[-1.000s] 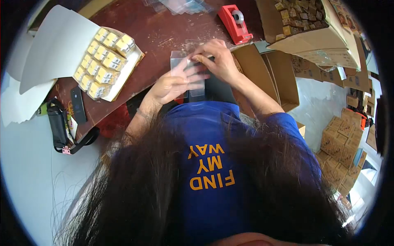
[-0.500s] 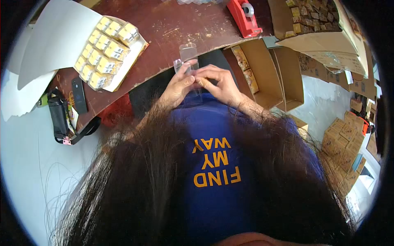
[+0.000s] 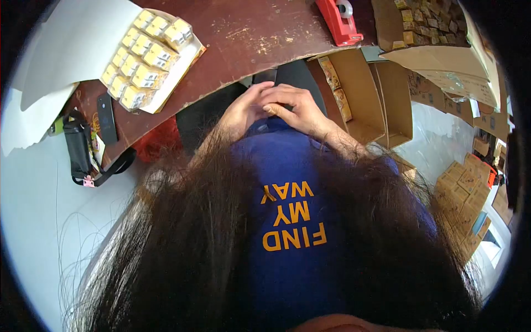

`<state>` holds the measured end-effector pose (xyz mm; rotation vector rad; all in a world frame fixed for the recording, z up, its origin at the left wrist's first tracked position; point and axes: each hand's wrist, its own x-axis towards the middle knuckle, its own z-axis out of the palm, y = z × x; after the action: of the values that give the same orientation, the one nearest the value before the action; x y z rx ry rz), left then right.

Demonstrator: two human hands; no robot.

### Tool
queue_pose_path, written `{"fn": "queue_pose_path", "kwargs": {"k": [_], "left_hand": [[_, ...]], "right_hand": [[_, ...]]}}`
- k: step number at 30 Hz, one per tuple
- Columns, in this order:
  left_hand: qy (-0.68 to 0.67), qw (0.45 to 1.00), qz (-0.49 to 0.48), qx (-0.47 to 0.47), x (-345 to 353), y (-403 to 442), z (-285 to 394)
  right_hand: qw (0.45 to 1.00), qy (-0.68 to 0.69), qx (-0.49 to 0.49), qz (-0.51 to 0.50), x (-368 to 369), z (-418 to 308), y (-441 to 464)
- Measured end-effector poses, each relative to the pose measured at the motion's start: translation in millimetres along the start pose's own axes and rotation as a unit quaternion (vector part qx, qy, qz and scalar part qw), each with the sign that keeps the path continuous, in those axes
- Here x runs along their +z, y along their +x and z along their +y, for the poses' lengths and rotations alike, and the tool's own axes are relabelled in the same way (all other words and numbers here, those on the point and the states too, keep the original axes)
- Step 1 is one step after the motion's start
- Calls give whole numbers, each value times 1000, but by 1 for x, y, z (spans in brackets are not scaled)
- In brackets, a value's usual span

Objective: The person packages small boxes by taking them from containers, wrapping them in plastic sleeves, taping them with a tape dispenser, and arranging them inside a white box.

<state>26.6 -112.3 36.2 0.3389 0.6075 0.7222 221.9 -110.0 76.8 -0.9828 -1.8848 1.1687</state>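
My left hand [image 3: 243, 110] and my right hand [image 3: 296, 108] meet in front of my body, just below the table's edge. Between them is a clear plastic box [image 3: 265, 76], mostly hidden by the fingers; only a faint see-through part shows beyond the fingertips. The left fingers are closed around its side. My right fingers curl over from the other side, the thumb bent toward the left palm.
On the dark red table [image 3: 243, 33] stand an open tray of small yellow-and-white boxes [image 3: 141, 61] and a red tape dispenser [image 3: 340, 25]. A phone [image 3: 107, 119] and black bag [image 3: 80, 146] lie left. Open cardboard boxes [image 3: 359, 94] stand right, several cartons [image 3: 456, 188] behind.
The clear plastic box, which stuck up beyond my fingers, is now lower and mostly covered by my hands. My left fingers have shifted around it. The view has moved slightly.
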Motion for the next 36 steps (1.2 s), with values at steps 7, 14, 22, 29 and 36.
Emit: {"fn": "queue_pose_path", "kwargs": {"k": [7, 14, 22, 29, 36], "left_hand": [[33, 998, 30, -40, -6, -6, 2], [-107, 992, 62, -31, -18, -5, -14], [39, 989, -125, 73, -28, -15, -40], [105, 992, -59, 40, -29, 7, -12], [111, 983, -53, 136, 10, 43, 23]], "right_hand": [[980, 69, 93, 159, 2, 11, 28], [996, 0, 84, 11, 19, -5, 26], [973, -21, 231, 1, 3, 1, 22], [998, -33, 35, 32, -14, 8, 29], [984, 58, 15, 170, -17, 2, 45]]}}
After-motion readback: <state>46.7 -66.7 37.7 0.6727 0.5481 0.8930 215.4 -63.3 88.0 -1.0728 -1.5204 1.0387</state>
